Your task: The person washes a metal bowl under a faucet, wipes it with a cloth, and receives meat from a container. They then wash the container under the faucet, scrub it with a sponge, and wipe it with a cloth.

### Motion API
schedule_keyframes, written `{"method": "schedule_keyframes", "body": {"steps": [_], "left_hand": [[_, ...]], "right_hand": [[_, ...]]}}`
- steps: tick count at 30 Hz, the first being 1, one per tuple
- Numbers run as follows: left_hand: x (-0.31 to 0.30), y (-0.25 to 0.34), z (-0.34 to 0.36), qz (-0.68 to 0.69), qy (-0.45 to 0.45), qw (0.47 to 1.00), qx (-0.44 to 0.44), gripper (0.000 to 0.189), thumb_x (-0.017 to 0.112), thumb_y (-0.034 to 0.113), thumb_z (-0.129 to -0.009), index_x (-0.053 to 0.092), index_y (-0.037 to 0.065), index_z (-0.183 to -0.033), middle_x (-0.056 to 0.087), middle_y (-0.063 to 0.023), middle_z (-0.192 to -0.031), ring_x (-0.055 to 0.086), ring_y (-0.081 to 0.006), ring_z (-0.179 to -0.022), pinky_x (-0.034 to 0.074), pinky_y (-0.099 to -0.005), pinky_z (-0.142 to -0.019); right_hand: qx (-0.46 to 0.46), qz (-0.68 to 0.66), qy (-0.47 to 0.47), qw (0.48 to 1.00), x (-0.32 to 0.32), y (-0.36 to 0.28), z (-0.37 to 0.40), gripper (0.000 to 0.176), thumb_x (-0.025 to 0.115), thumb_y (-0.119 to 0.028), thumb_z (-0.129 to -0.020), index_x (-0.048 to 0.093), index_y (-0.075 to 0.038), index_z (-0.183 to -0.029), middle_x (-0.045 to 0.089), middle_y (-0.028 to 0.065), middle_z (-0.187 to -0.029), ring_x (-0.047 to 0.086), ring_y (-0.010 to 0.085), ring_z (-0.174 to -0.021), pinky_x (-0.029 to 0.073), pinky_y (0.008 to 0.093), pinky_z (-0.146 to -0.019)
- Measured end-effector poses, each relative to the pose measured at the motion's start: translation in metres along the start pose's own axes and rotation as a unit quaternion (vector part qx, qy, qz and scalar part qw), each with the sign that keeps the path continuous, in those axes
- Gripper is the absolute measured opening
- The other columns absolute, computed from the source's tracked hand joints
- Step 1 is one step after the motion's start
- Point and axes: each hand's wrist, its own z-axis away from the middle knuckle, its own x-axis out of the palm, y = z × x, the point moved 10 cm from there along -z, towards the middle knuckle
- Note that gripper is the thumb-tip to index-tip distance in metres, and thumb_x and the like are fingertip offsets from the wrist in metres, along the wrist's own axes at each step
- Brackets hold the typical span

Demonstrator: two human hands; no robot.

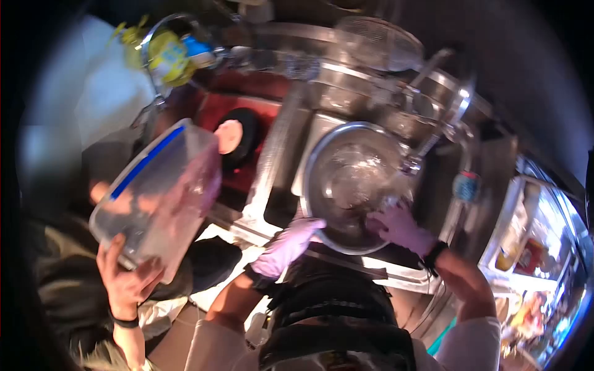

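Note:
A large round metal bowl (pixel 312 179) with water in it sits in the sink under the faucet (pixel 411 162). My left hand (pixel 288 248), in a pink-purple glove, is closed at the near left rim of the bowl. Inside the near right side of the bowl is my right hand (pixel 402 227), gloved the same way, with its fingers curled. Something pale and shiny shows by those fingers, too blurred to name.
At the left, a co-worker's bare hand (pixel 131 278) holds a clear plastic tub (pixel 167 210) with a blue strip. Behind it are a red surface (pixel 263 117) and yellow bottles (pixel 167 59). A mesh strainer (pixel 377 43) lies beyond the sink; a container of items (pixel 529 229) stands right.

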Motion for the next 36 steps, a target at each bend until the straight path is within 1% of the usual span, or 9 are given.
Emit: {"method": "schedule_keyframes", "body": {"steps": [3,9,14,16,19,28,31,33,36], "left_hand": [[0.018,0.024,0.029,0.009,0.057,0.998,-0.004,0.041,0.056,-0.008,-0.077,0.049,0.003,-0.116,0.063,-0.0112,-0.097,0.063,-0.0252,-0.091,0.058,-0.04,-0.073],[0.022,0.012,0.025,0.005,0.037,0.999,-0.027,0.036,0.054,-0.008,-0.078,0.05,-0.004,-0.113,0.061,-0.015,-0.099,0.064,-0.0284,-0.088,0.059,-0.0436,-0.073],[0.017,0.031,0.025,0.043,0.05,0.997,0.044,0.044,0.053,-0.011,-0.075,0.047,-0.001,-0.118,0.061,-0.0148,-0.1,0.064,-0.029,-0.087,0.058,-0.0449,-0.074],[0.007,0.033,0.012,0.04,0.041,0.996,0.064,0.046,0.053,-0.011,-0.075,0.046,-0.001,-0.119,0.06,-0.015,-0.1,0.064,-0.0293,-0.088,0.058,-0.045,-0.075],[-0.001,0.034,-0.004,0.006,-0.008,0.999,0.039,0.043,0.053,-0.01,-0.075,0.046,-0.003,-0.118,0.06,-0.0155,-0.101,0.064,-0.0297,-0.088,0.057,-0.0444,-0.079],[-0.016,0.044,-0.051,-0.1,0.012,0.995,-0.023,0.043,0.061,0.011,-0.084,0.049,-0.001,-0.123,0.063,-0.0154,-0.102,0.064,-0.0268,-0.092,0.055,-0.0404,-0.081],[0.046,0.092,-0.017,-0.381,0.029,0.899,0.216,0.057,0.066,0.021,-0.083,0.042,0.005,-0.132,0.052,-0.018,-0.125,0.054,-0.031,-0.112,0.045,-0.0422,-0.095],[0.128,0.085,0.019,-0.604,-0.107,0.666,0.426,0.066,0.066,0.028,-0.083,0.036,0.008,-0.138,0.043,-0.019,-0.136,0.044,-0.0337,-0.123,0.036,-0.0381,-0.103],[0.192,0.027,0.046,-0.558,-0.249,0.711,0.348,0.062,0.064,0.033,-0.084,0.039,0.009,-0.136,0.05,-0.0191,-0.129,0.049,-0.0342,-0.118,0.037,-0.0387,-0.099]], "right_hand": [[0.029,0.22,0.072,0.972,0.004,0.058,-0.018,0.031,0.06,-0.021,-0.076,0.061,-0.021,-0.107,0.057,0.0094,-0.095,0.058,0.0274,-0.09,0.044,0.0499,-0.078],[0.157,0.038,0.245,0.956,-0.096,0.104,-0.05,0.035,0.06,-0.009,-0.074,0.061,-0.016,-0.108,0.058,0.0129,-0.099,0.058,0.0301,-0.092,0.048,0.0412,-0.077],[0.182,-0.257,0.261,0.913,-0.046,0.151,-0.027,0.046,0.057,0.003,-0.069,0.053,-0.009,-0.114,0.059,0.0133,-0.102,0.059,0.0269,-0.096,0.048,0.0323,-0.083],[0.202,-0.578,0.263,0.746,0.023,0.172,-0.002,0.047,0.061,0.002,-0.069,0.051,-0.007,-0.114,0.059,0.0103,-0.103,0.057,0.0189,-0.099,0.047,0.0291,-0.086],[0.254,-0.627,0.349,0.648,0.062,0.176,0.035,0.046,0.069,-0.001,-0.071,0.051,-0.006,-0.113,0.059,0.0071,-0.106,0.055,0.0148,-0.095,0.047,0.0274,-0.086],[0.359,-0.744,0.215,0.52,-0.021,0.102,0.072,0.029,0.068,-0.002,-0.074,0.061,-0.007,-0.102,0.064,0.0043,-0.083,0.064,0.0172,-0.06,0.053,0.0333,-0.04],[0.337,-0.73,0.247,0.54,-0.05,0.093,0.07,0.03,0.067,-0.004,-0.076,0.06,-0.006,-0.104,0.063,0.0049,-0.077,0.062,0.0169,-0.052,0.05,0.0303,-0.033],[0.314,-0.732,0.272,0.539,-0.067,0.084,0.065,0.03,0.066,-0.005,-0.076,0.06,-0.006,-0.105,0.062,0.0042,-0.076,0.061,0.0169,-0.051,0.05,0.0306,-0.033],[0.348,-0.717,0.245,0.552,-0.056,0.094,0.059,0.034,0.065,-0.005,-0.077,0.058,-0.006,-0.11,0.062,0.0026,-0.081,0.06,0.0162,-0.053,0.052,0.0302,-0.037]]}}
